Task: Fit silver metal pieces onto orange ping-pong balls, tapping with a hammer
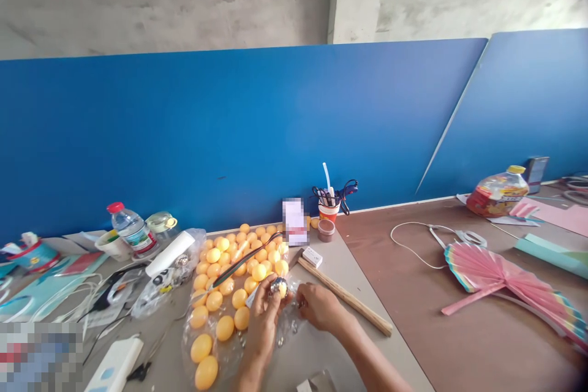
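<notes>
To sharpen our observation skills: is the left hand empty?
No, the left hand holds a small, shiny round object.

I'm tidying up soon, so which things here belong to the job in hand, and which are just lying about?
Likely the job's:
shiny ball, in the left hand
orange balls

Likely just lying about:
pink fan
red-capped bottle
yellow-capped bottle
</notes>
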A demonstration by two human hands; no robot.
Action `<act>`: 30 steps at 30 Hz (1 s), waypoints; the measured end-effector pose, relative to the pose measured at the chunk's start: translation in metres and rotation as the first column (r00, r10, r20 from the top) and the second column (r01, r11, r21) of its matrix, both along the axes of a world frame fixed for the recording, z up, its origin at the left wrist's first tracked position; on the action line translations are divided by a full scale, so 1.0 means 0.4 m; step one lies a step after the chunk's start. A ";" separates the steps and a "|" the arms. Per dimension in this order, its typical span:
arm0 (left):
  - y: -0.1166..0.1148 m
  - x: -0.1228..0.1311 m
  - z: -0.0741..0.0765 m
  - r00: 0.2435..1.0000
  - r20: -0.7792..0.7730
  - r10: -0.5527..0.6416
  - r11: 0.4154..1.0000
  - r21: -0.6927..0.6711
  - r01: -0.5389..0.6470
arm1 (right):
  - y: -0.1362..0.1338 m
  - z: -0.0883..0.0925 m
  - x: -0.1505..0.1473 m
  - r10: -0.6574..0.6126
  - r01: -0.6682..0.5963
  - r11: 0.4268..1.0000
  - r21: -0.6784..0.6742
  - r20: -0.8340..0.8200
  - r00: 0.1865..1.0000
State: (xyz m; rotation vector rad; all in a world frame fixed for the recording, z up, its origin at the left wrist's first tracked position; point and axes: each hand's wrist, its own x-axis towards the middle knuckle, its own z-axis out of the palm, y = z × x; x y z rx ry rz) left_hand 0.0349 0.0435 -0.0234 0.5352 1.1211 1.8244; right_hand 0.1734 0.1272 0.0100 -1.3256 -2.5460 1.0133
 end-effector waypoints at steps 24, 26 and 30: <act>0.001 0.011 0.016 0.999 -0.023 0.028 1.000 -0.006 -0.028 | 0.003 0.008 -0.032 -0.443 0.026 0.832 -0.554 -0.635 0.633; 0.001 0.011 0.016 0.999 -0.040 0.032 0.999 -0.023 -0.033 | 0.006 -0.005 -0.039 -0.440 0.062 0.839 -0.541 -0.608 0.660; 0.003 0.009 0.015 0.999 -0.043 0.024 0.999 -0.034 -0.026 | 0.010 -0.019 -0.045 -0.397 0.110 0.885 -0.452 -0.612 0.684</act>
